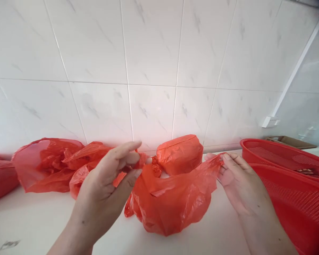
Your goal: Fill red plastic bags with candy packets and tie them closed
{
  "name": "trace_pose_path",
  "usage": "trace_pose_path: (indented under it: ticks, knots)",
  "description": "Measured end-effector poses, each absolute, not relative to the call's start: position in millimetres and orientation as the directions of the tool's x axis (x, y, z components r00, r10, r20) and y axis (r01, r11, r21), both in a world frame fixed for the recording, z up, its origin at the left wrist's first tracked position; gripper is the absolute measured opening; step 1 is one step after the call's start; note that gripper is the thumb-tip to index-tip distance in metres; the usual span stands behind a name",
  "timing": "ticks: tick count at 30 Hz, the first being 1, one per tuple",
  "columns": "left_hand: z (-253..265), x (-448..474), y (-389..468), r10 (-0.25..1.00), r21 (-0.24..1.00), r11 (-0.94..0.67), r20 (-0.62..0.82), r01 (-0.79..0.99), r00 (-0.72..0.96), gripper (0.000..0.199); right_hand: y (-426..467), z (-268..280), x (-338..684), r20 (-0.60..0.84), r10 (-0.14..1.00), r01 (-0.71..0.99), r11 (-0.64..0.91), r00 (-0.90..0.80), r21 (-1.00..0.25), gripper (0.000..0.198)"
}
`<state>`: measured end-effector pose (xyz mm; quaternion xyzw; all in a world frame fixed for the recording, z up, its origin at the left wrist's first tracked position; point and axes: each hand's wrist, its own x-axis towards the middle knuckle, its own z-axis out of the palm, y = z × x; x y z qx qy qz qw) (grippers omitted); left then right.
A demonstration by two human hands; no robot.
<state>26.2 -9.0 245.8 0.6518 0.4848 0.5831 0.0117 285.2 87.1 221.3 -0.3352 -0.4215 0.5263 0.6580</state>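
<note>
A thin red plastic bag (175, 202) hangs spread between my two hands just above the white table, its mouth facing up. My left hand (108, 180) has curled fingers closed at the bag's left edge; its fingertips are partly hidden. At the upper right corner of the bag, my right hand (236, 173) pinches the plastic between thumb and fingers. Whether anything lies inside the bag cannot be made out. Right behind it, near the wall, rests a full, rounded red bundle (180, 152) wrapped in plastic.
More crumpled red plastic bags (48, 164) lie along the wall at the left. Red perforated baskets (289, 180) stand at the right, with a brown box (292, 141) behind them. A white socket (270, 122) sits on the tiled wall (151, 53).
</note>
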Motion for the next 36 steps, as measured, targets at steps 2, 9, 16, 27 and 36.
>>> trace_pose_path:
  ticks: [2, 9, 16, 27, 36]
  knots:
    - [246, 28, -11, 0.576, 0.416, -0.53, 0.816, 0.739, -0.047, 0.035, 84, 219, 273, 0.163, 0.986, -0.526, 0.153, 0.028, -0.837, 0.018]
    - [243, 40, -7, 0.535, 0.309, -0.608, 0.84, 0.731, 0.09, 0.023, 40, 208, 240, 0.128, 0.959, -0.277, 0.055, -0.252, -0.959, 0.034]
    - [227, 58, -5, 0.735, 0.609, -0.653, 0.653, 0.45, 0.184, 0.02, 27, 195, 209, 0.093, 0.793, 0.015, 0.128, -0.602, -0.992, 0.029]
    - [207, 66, 14, 0.687, 0.275, -0.66, 0.598, 0.699, 0.414, 0.015, 49, 185, 219, 0.04, 0.919, -0.159, -0.025, -0.391, -0.987, 0.044]
    - [204, 57, 24, 0.813, 0.507, -0.495, 0.557, 0.706, 0.17, 0.02, 63, 192, 244, 0.212, 0.73, -0.024, 0.259, -0.649, -0.966, 0.049]
